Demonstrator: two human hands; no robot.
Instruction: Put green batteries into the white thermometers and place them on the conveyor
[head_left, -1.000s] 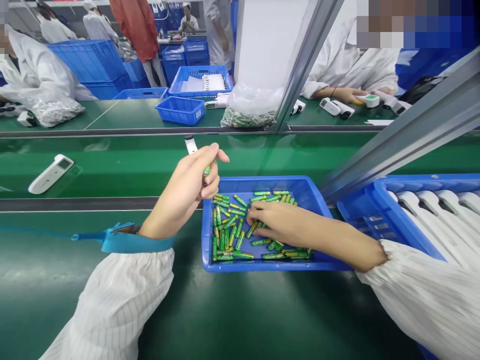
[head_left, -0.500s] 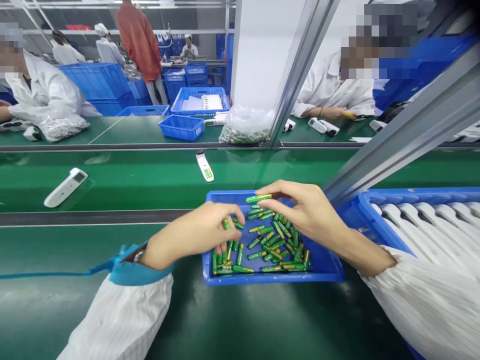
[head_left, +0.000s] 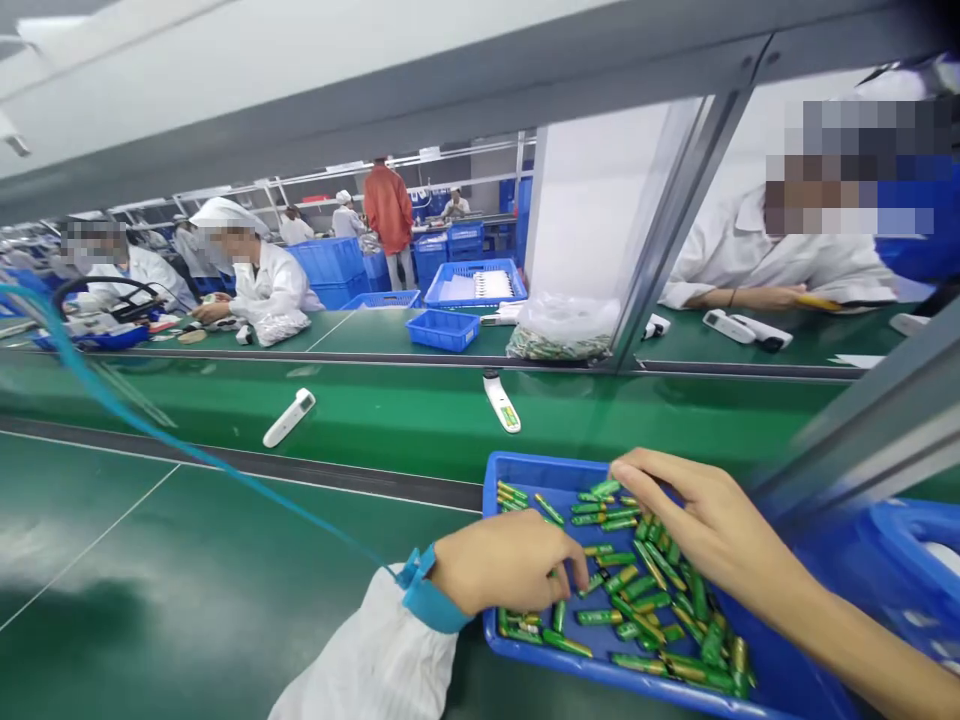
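A blue plastic tray [head_left: 540, 472] lies at the lower right of the view, holding several loose green AA batteries [head_left: 645, 590]. My left hand [head_left: 510, 565] curves down over the tray's left part, fingertips among the batteries; I cannot tell whether it grips one. My right hand [head_left: 705, 525] reaches over the tray's far right side with its fingers extended, and nothing shows in them. A blue wrist strap [head_left: 427, 598] circles my left wrist above a white striped sleeve. A white handheld device [head_left: 502, 403] with green batteries in its open back lies on the belt beyond the tray.
A second white device [head_left: 289, 417] lies on the green belt to the left. A blue crate of white devices [head_left: 900, 570] sits at the right edge, beside a grey metal rail [head_left: 862, 430]. Beyond, co-workers in white sit at green benches with blue crates.
The view has swung up and left, putting the tray low on the right. The battery held in my right hand is no longer visible. My left hand has moved further over the tray.
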